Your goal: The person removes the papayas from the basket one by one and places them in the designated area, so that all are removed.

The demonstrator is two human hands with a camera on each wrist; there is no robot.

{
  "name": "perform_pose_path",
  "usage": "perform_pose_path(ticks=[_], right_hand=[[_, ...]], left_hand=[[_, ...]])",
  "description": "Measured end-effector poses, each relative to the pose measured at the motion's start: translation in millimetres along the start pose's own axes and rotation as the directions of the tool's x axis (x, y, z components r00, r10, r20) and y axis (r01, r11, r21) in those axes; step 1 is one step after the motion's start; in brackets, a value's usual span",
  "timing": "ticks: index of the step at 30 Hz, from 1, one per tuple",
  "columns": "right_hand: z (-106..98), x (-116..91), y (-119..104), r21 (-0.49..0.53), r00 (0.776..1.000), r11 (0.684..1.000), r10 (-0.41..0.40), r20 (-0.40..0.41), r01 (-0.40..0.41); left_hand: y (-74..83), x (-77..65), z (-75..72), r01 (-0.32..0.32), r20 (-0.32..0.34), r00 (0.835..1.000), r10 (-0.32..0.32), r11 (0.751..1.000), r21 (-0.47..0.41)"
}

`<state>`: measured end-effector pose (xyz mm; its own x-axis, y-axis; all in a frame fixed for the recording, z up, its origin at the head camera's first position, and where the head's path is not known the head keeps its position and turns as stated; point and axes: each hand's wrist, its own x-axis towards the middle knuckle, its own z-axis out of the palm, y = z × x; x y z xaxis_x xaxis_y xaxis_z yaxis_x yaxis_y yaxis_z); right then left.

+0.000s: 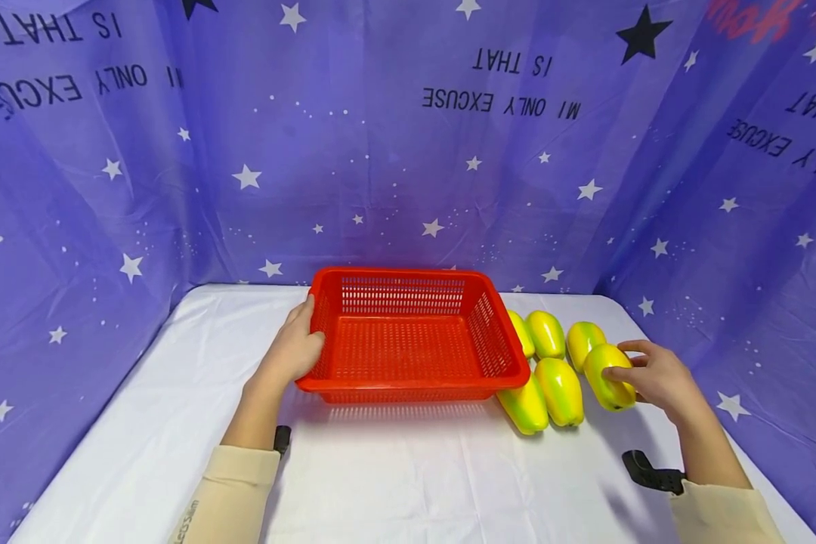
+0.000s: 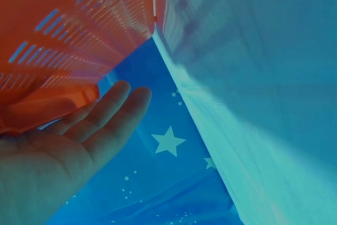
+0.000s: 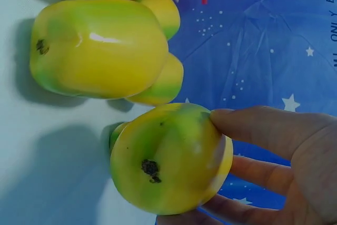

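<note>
A red plastic basket (image 1: 401,391) with slotted walls has nothing inside it. My left hand (image 1: 299,344) grips its left rim, the thumb over the edge and the fingers along the outside; in the left wrist view these fingers (image 2: 113,125) extend under the rim. At the right, my right hand (image 1: 663,378) holds a yellow-green mango (image 1: 608,378) between thumb and fingers. The held mango's dark-spotted end (image 3: 150,168) faces the right wrist camera. Several similar mangoes lie between the basket and that hand, including a nearer one (image 1: 560,391) and a farther one (image 1: 546,335).
White cloth covers the table (image 1: 408,483). Purple star-printed fabric (image 1: 394,151) hangs behind it and along both sides. The basket's right corner overlaps two mangoes in the head view, a front one (image 1: 525,408) and a back one (image 1: 522,336).
</note>
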<state>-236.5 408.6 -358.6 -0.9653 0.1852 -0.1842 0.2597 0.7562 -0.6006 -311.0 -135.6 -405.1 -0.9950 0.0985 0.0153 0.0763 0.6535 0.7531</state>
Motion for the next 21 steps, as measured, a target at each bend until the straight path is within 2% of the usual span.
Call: perform_pose_path(ticks=[13,21], right_hand=[[6,3,10,-0.008,0.998,0.999,0.053,0.037,-0.053],[16,5,15,-0.017,0.995,0.997,0.073,0.073,-0.072]], left_hand=[[3.3,1.6,-2.5,-0.014,-0.015,1.0,0.014,1.0,0.003],[-0.5,1.6,0.2,-0.012,-0.013,1.0,0.012,1.0,0.001]])
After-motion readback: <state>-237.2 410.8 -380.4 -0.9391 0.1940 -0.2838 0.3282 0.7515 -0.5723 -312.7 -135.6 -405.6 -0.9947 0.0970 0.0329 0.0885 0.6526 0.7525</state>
